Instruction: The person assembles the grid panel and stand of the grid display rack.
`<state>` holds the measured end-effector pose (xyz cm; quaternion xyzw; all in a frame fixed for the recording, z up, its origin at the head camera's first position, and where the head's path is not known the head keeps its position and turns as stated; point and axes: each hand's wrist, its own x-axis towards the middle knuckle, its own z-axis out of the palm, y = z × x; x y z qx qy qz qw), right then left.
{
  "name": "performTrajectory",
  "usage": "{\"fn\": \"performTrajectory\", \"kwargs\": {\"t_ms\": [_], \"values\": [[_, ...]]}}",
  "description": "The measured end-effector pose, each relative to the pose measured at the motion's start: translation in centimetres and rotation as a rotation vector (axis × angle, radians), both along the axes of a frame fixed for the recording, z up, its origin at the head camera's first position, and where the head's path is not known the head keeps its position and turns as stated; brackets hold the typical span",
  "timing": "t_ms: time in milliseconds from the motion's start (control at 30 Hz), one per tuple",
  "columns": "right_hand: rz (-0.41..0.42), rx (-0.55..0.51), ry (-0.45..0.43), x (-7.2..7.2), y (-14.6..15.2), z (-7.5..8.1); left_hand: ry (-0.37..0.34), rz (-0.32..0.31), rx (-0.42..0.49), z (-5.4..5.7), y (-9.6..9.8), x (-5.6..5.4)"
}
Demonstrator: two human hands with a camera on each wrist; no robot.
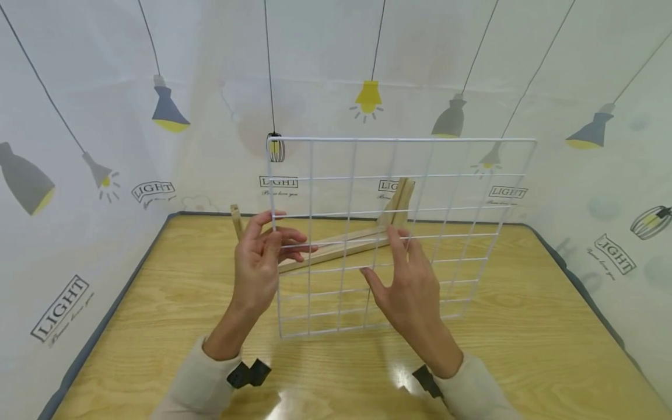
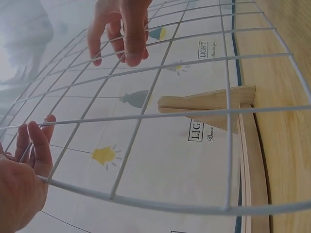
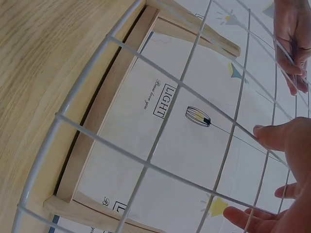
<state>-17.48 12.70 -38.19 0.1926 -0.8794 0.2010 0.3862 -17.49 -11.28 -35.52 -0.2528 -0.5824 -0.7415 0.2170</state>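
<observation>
A white wire grid panel (image 1: 358,139) stands upright before me, slightly tilted. My left hand (image 1: 256,262) holds its left edge, the thumb on the near side and the fingers reaching behind the wires. My right hand (image 1: 412,286) is against the near side of the mesh, fingers fairly straight and thumb spread, the fingertips at the wires. Behind the panel, partly seen through it, lies a wooden frame (image 1: 336,249) with a long grooved bar and upright end pieces. In the right wrist view, the right hand's thumb (image 3: 272,136) lies by a wire.
A wood-grain table (image 1: 157,303) bears everything. Behind and at both sides hangs a pale sheet (image 1: 325,58) printed with lamps and lettering. The wooden frame's right upright (image 1: 400,201) rises behind the panel, its left one (image 1: 237,220) behind my left hand.
</observation>
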Motion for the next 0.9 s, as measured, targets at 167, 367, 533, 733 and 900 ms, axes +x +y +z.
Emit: {"fn": "performTrajectory", "kwargs": {"t_ms": [167,367,533,733,900], "values": [[-0.064,-0.01,0.054,-0.4,-0.1,-0.1,0.031,-0.016,-0.02,0.1,0.1,-0.1],[-0.082,-0.008,0.133,-0.8,0.1,-0.1,0.055,-0.052,-0.004,0.0,0.2,-0.2],[-0.076,-0.031,0.194,-1.1,0.2,0.1,0.091,-0.085,-0.006,-0.1,0.1,-0.3],[-0.077,-0.041,0.194,-1.2,0.1,0.5,0.105,-0.032,-0.077,0.1,-0.7,-0.2],[-0.084,-0.047,0.186,-1.3,0.3,0.5,0.111,0.106,-0.081,-0.2,-2.0,-0.4]]}}
